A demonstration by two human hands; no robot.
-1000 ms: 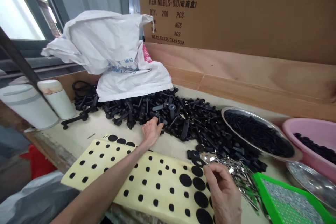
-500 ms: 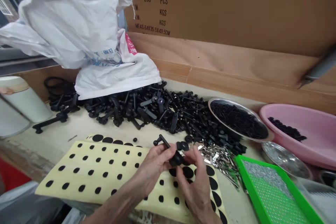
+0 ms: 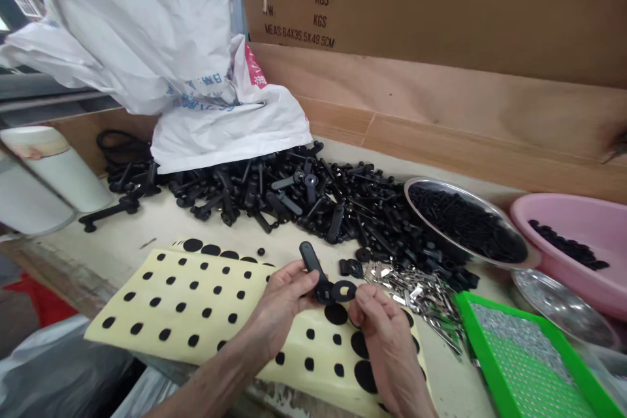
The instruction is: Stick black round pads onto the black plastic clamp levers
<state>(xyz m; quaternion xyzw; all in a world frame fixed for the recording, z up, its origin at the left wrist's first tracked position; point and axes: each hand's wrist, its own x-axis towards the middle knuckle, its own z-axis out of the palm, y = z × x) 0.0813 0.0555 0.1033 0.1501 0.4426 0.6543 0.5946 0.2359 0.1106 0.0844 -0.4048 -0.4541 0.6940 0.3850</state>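
My left hand point(image 3: 289, 294) is closed around a black plastic arm piece point(image 3: 313, 264), its flat bar pointing up and away and its thicker end near my right fingers. Between thumb and fingertips, my right hand point(image 3: 379, 313) pinches the edge of a flat black ring point(image 3: 344, 291); pale yellow shows through its hole. The ring lies right beside the arm piece's thick end, and I cannot tell whether they touch. Below both hands spreads a pale yellow sheet point(image 3: 189, 289) with rows of small black spots and larger black discs along its edges.
A heap of black arm pieces point(image 3: 255, 186) lies behind, partly under a white sack point(image 3: 225, 130). To the right are metal clips point(image 3: 416, 287), a steel bowl point(image 3: 411, 199) of black parts, a pink basin point(image 3: 592, 222) and a green tray point(image 3: 494, 366) of small silvery pieces. Pale canisters point(image 3: 73, 173) stand left.
The arm piece has turned over in my left hand, so its flat bar now shows. My right hand has moved slightly right, and the black ring now shows at its fingertips. The view has shifted a little.
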